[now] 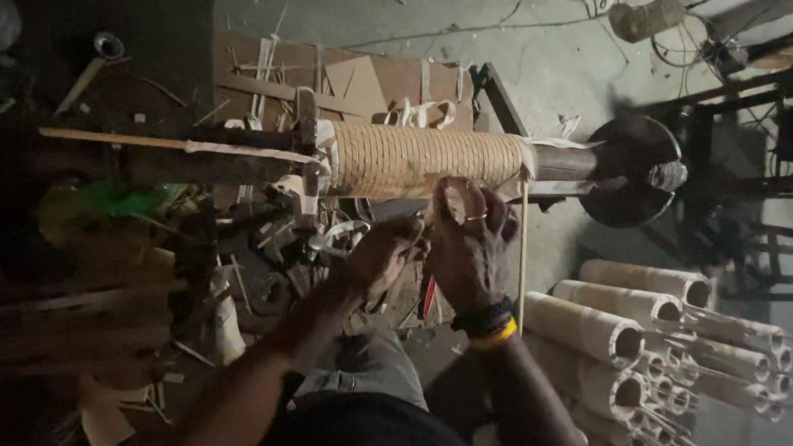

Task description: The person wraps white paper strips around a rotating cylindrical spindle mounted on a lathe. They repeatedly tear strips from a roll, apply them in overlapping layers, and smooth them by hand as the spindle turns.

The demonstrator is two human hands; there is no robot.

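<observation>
A horizontal roller wound with pale cane strip [419,158] runs across the middle of the head view, ending in a dark round wheel [634,169] on the right. My right hand [467,239], with black and yellow bands at the wrist, presses its thumb and fingers against the underside of the winding. Just left of it, my left hand [383,260] is curled around a small tool or strip end; what it grips is too dark to tell. A thin cane stick [523,248] hangs down beside my right hand.
A stack of rolled pale tubes [631,325] lies at the lower right. Scrap strips and cardboard [339,79] litter the bench behind the roller. A dark metal frame [763,168] stands at the right, and a dim cluttered mass [69,263] fills the left.
</observation>
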